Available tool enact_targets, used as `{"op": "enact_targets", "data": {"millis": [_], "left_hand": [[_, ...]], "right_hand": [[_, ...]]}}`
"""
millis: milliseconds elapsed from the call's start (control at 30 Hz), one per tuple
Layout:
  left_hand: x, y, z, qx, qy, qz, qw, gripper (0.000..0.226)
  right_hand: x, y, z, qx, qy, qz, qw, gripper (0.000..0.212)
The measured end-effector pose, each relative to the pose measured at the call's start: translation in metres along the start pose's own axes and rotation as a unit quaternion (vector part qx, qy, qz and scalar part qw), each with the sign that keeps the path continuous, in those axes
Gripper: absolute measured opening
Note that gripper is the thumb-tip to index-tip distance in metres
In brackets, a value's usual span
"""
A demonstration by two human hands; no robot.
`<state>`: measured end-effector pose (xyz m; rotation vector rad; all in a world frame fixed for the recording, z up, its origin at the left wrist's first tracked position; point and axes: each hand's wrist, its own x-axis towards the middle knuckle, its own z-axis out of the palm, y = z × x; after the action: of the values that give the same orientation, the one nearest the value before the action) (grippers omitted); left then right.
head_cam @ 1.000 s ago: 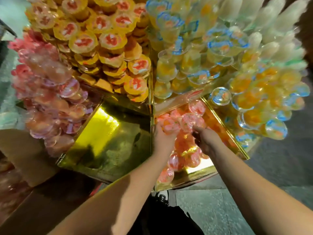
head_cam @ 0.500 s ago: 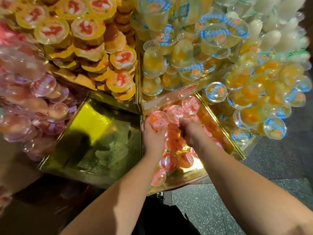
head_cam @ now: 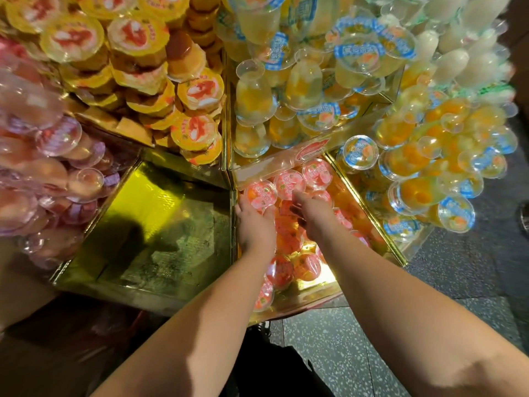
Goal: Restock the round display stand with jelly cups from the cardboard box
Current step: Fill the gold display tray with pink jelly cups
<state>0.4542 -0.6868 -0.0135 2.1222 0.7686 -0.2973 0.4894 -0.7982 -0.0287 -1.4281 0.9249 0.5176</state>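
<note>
Currently both hands down in the red-lidded compartment of the round display stand (head_cam: 229, 173). Left hand (head_cam: 253, 222) curled round a red-lidded jelly cup (head_cam: 260, 194) at the compartment's back-left corner, against the gold divider. Right hand (head_cam: 312, 213) lying knuckles-up over the cups just beside it; fingers bent downward and hidden, so cannot tell whether gripping one or only pressing.

Risks, judged from present layout:
- Back row stands on loose cups beneath; pressing down on one could tip a neighbour or roll it forward.
- Two cups (head_cam: 264, 293) sit tilted at the low front lip; jostling the pile could push them over onto the terrazzo floor (head_cam: 357, 353).
- Overhanging blue-lidded cups (head_cam: 359, 151) sit just beside the right forearm's path; lifting the arm carelessly could knock one loose.
- Smooth plastic walls likely slippery; loose grip could drop a cup.

Counts:
- Hands: 2.
- Red-lidded cups in back row, lids facing up: 3.
- Red-lidded cups visible in compartment overall: roughly a dozen; several hidden under hands, exact count not possible.
- Empty gold compartment (head_cam: 148, 230): 1, to the left, no cups inside.
- Yellow-lidded (head_cam: 197, 130), blue-lidded and pink cups (head_cam: 57, 156) in other sections: dozens each, too heaped to count.
- Cardboard box: not identifiable with certainty.
</note>
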Motion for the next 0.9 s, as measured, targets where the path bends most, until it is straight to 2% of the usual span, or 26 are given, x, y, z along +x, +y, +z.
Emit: {"op": "enact_targets", "data": {"millis": [100,200,300,400,500,600,733,900], "left_hand": [[0.001,0.007,-0.007,0.017,-0.023,-0.019,0.999,0.082],[-0.001,0.010,-0.016,0.016,-0.040,-0.021,0.999,0.082],[-0.006,0.005,-0.026,-0.001,-0.056,-0.024,0.998,0.082],[-0.016,-0.008,-0.047,-0.034,-0.079,0.013,0.996,0.071],[-0.025,-0.029,-0.086,-0.048,-0.094,0.058,0.993,0.054],[-0.025,-0.058,-0.136,-0.083,-0.084,0.055,0.991,0.038],[-0.020,-0.101,-0.219,-0.137,0.003,0.025,0.990,0.025],[-0.018,-0.182,-0.324,-0.162,0.124,-0.010,0.979,0.030]], "right_hand": [[-0.002,-0.001,-0.001,-0.027,-0.010,-0.008,1.000,0.037],[-0.007,-0.002,-0.004,-0.033,-0.036,-0.010,0.999,0.056],[-0.016,0.002,-0.011,-0.052,-0.039,-0.014,0.998,0.060],[-0.035,0.008,-0.016,-0.075,-0.034,-0.025,0.996,0.053],[-0.066,0.007,-0.012,-0.102,-0.046,-0.054,0.992,0.032],[-0.102,-0.003,0.014,-0.137,-0.080,-0.103,0.982,0.018],[-0.154,-0.018,0.085,-0.221,-0.158,-0.192,0.943,0.022],[-0.212,-0.004,0.213,-0.387,-0.232,-0.327,0.830,0.018]]}}
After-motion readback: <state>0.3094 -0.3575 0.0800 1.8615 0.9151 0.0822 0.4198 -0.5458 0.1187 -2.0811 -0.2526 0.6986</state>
